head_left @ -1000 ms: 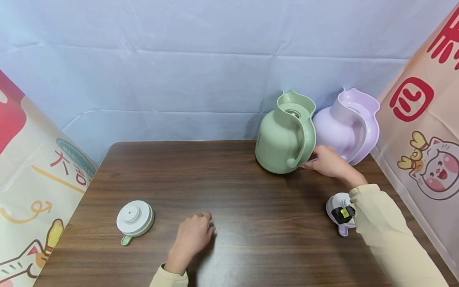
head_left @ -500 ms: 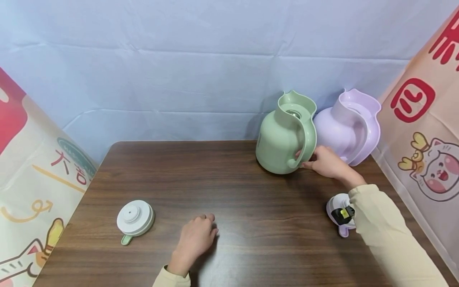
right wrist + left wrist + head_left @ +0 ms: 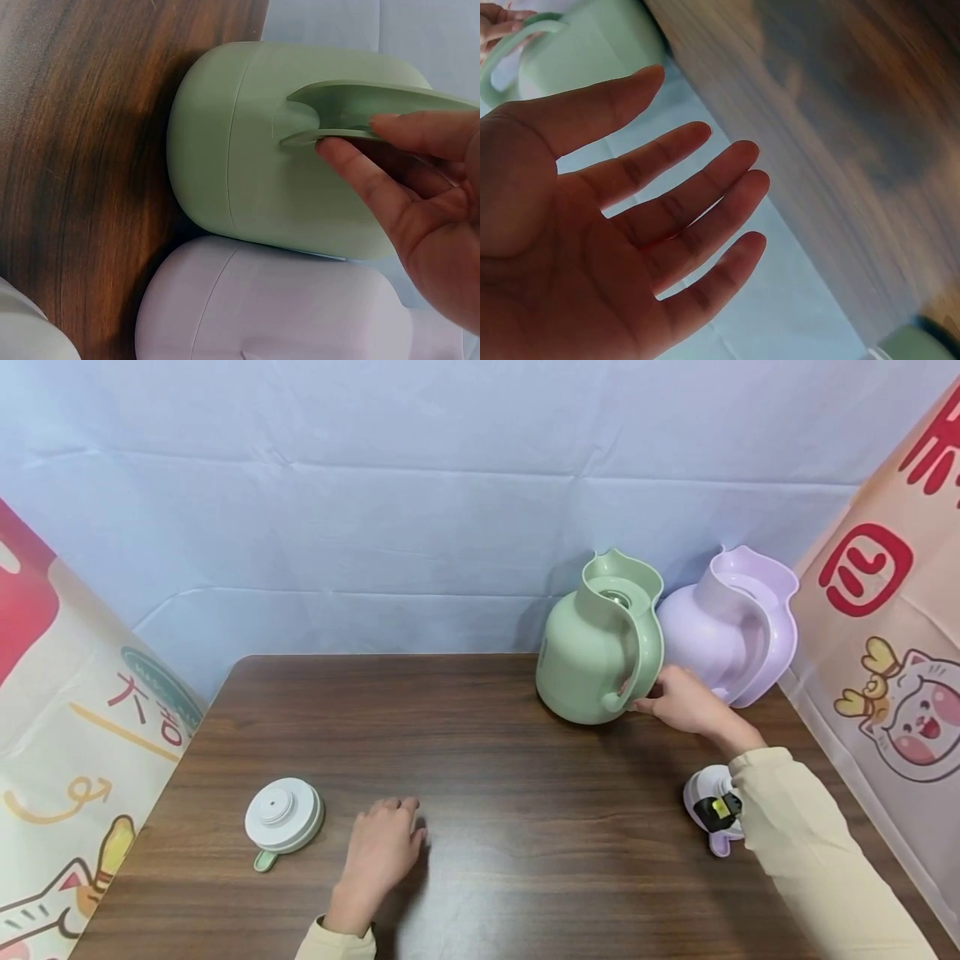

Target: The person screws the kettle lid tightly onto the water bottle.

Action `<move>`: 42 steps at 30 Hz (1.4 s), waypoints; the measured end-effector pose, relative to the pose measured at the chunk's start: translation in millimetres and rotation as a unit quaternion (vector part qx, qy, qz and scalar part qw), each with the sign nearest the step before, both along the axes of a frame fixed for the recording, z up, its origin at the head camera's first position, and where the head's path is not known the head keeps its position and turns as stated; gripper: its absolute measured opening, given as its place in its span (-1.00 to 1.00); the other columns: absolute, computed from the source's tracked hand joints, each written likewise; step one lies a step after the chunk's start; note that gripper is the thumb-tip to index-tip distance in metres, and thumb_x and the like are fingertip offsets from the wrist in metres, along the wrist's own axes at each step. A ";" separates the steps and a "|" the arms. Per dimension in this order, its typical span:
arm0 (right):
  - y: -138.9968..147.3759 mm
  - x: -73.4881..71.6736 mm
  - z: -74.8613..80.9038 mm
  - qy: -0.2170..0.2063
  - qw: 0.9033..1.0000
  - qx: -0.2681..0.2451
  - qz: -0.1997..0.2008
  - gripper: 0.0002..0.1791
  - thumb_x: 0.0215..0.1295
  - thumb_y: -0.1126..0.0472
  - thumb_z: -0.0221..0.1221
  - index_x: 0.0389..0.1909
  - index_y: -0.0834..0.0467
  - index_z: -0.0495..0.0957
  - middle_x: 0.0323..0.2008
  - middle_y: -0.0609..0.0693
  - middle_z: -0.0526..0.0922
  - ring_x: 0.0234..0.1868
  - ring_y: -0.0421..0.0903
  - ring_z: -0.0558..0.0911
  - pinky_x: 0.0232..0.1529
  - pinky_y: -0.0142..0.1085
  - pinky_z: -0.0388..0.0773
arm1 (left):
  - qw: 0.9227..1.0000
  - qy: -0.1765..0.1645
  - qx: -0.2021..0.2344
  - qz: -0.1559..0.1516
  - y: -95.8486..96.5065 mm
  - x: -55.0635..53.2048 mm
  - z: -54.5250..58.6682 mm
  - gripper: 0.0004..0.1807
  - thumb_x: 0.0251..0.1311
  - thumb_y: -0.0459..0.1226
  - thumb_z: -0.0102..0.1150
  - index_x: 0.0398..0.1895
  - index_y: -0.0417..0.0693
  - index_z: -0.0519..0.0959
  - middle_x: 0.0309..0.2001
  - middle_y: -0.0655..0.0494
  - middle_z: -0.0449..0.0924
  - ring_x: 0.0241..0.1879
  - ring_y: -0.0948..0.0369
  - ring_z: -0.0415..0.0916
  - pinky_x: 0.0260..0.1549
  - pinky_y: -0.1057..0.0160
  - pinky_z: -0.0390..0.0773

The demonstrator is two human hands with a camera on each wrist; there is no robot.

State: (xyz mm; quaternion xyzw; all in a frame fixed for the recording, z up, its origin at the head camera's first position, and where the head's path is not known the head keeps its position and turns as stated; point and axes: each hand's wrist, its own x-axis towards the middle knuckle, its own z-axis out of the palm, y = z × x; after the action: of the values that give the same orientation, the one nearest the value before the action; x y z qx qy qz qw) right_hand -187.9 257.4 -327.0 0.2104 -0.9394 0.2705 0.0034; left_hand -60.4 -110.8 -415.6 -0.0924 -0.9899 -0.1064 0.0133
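Observation:
A green vacuum jug, lidless, stands upright at the table's back right. My right hand pinches the lower part of its handle between thumb and finger. Just behind and to the right is a similar purple jug. My left hand hovers over the table's front middle, fingers nearly straight and holding nothing, as its palm shows in the left wrist view. To its left a white lid with a green tab lies with its plug up.
A second white lid with a purple tab lies at the right, partly covered by my right sleeve and wrist camera. The brown wooden table meets a pale blue cloth at the back. Printed cloths hang on both sides.
My left hand shifted slightly right, then back left, and its fingers have straightened. My right hand stays at the green jug's handle, and the jugs and lids have not moved.

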 end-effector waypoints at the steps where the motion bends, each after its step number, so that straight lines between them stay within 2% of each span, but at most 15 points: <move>1: -0.1 0.2 0.1 -0.001 1.000 0.000 -0.001 -0.85 -0.02 0.34 0.29 -0.36 0.20 0.64 -0.36 0.11 0.65 -0.22 0.14 0.58 -0.16 -0.03 0.40 | 1.000 -0.001 0.001 0.005 -2.2 0.2 0.3 -0.66 -0.05 -0.24 0.32 -0.19 -0.23 0.59 -0.27 -0.15 0.59 -0.24 -0.06 0.52 -0.29 -0.06 0.47; 5: 0.2 0.6 -0.1 -0.004 1.000 0.002 -0.004 -0.86 -0.02 0.33 0.29 -0.37 0.20 0.65 -0.37 0.10 0.66 -0.25 0.11 0.58 -0.18 -0.05 0.41 | 1.000 -0.009 0.001 0.015 -11.0 0.3 3.3 -0.66 -0.04 -0.24 0.32 -0.18 -0.24 0.58 -0.26 -0.16 0.58 -0.22 -0.08 0.51 -0.31 -0.07 0.47; 10: 0.2 0.3 -0.5 -0.005 1.000 0.005 -0.006 -0.86 -0.01 0.32 0.29 -0.37 0.20 0.65 -0.38 0.10 0.66 -0.27 0.10 0.58 -0.21 -0.06 0.42 | 0.999 -0.028 0.003 0.025 -18.0 1.0 1.3 -0.65 -0.02 -0.23 0.30 -0.16 -0.23 0.57 -0.24 -0.17 0.57 -0.21 -0.09 0.50 -0.30 -0.09 0.46; 18: -1.5 0.1 0.0 -0.004 1.000 0.009 -0.003 -0.88 -0.02 0.35 0.28 -0.39 0.23 0.64 -0.41 0.10 0.65 -0.32 0.07 0.58 -0.25 -0.07 0.42 | 0.999 -0.035 0.010 0.025 -20.8 2.4 -3.1 -0.66 -0.02 -0.23 0.30 -0.17 -0.23 0.57 -0.27 -0.17 0.57 -0.24 -0.09 0.50 -0.29 -0.09 0.46; 23: -3.8 0.0 0.2 -0.012 1.000 0.008 0.001 -0.90 -0.03 0.35 0.27 -0.42 0.25 0.64 -0.48 0.06 0.64 -0.42 -0.04 0.54 -0.33 -0.12 0.43 | 0.999 -0.039 0.018 0.029 -20.7 1.4 -2.3 -0.66 -0.01 -0.24 0.29 -0.16 -0.24 0.56 -0.25 -0.19 0.57 -0.23 -0.10 0.50 -0.28 -0.09 0.46; 28: -6.4 0.5 0.5 -0.028 1.000 -0.005 0.010 -0.91 -0.03 0.38 0.26 -0.44 0.28 0.63 -0.53 0.01 0.63 -0.52 -0.15 0.45 -0.41 -0.19 0.40 | 0.998 -0.044 0.026 0.034 -19.8 -0.9 -1.7 -0.63 0.02 -0.23 0.27 -0.11 -0.27 0.55 -0.19 -0.22 0.56 -0.18 -0.11 0.50 -0.25 -0.09 0.46; 34: -8.9 1.6 1.5 -0.030 0.999 -0.008 0.012 -0.93 -0.04 0.39 0.25 -0.47 0.30 0.61 -0.57 -0.02 0.61 -0.55 -0.17 0.43 -0.45 -0.23 0.39 | 0.997 -0.057 0.039 0.040 -17.0 -5.5 -3.2 -0.60 0.07 -0.22 0.24 -0.05 -0.28 0.52 -0.13 -0.22 0.54 -0.13 -0.11 0.49 -0.19 -0.06 0.46; 42: -11.3 4.3 2.5 -0.034 0.999 -0.007 0.006 -0.95 -0.06 0.39 0.25 -0.51 0.29 0.60 -0.63 -0.06 0.58 -0.58 -0.15 0.41 -0.50 -0.26 0.37 | 0.996 -0.043 0.073 0.020 -9.4 -15.6 -6.3 -0.57 0.08 -0.24 0.22 0.00 -0.29 0.49 -0.11 -0.21 0.54 -0.09 -0.10 0.48 -0.12 -0.02 0.43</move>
State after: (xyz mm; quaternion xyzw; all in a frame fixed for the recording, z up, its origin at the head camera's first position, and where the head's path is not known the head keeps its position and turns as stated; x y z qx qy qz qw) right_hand -183.6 246.1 -324.5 0.2063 -0.9358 0.2845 -0.0283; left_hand -76.0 -120.2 -421.9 -0.0671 -0.9808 -0.1822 -0.0202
